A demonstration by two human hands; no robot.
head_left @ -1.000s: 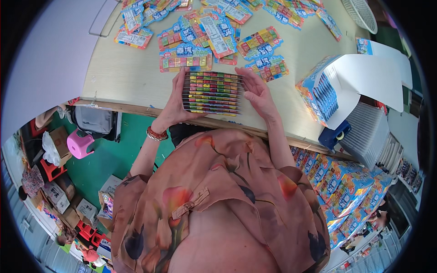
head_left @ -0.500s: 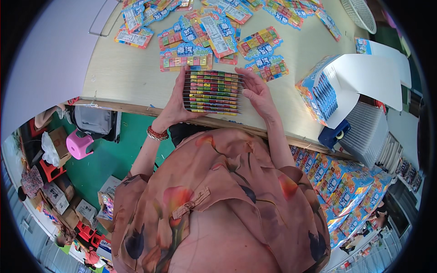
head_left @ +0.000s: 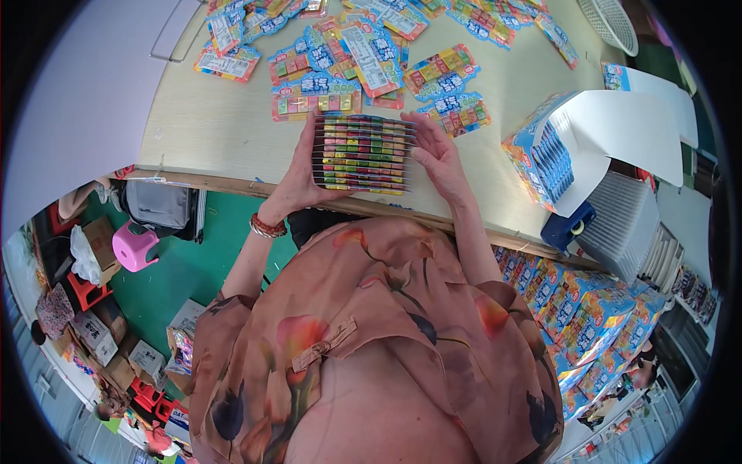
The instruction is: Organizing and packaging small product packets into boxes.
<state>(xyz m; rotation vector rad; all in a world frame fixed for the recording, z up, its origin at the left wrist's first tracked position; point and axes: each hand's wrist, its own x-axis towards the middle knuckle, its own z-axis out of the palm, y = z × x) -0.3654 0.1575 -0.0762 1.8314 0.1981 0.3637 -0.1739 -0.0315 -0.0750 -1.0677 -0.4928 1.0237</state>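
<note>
A stack of carded blister packs (head_left: pixel 363 155), their small coloured pieces showing in rows along the edges, is held over the table's near edge. My left hand (head_left: pixel 300 172) is closed round its left side, thumb at the far corner and fingers along the near side. On the other side, my right hand (head_left: pixel 439 158) has its fingers stretched toward the far right corner and its thumb beside the right edge; whether it presses on the cards is hard to see. Just beyond lie loose blister packs (head_left: pixel 317 100), some face up and some back up.
An open display carton (head_left: pixel 533 174) with packs standing in it is on the right, its white flaps raised. Beside it are a blue tape dispenser (head_left: pixel 568 228) and grey stacked trays (head_left: pixel 618 224). A white basket (head_left: pixel 610 27) stands far right. Filled cartons (head_left: pixel 572 317) are piled below.
The stack has shifted slightly away from me and its edges fan a little more to the right. My right hand has moved barely at all, and my left keeps its hold.
</note>
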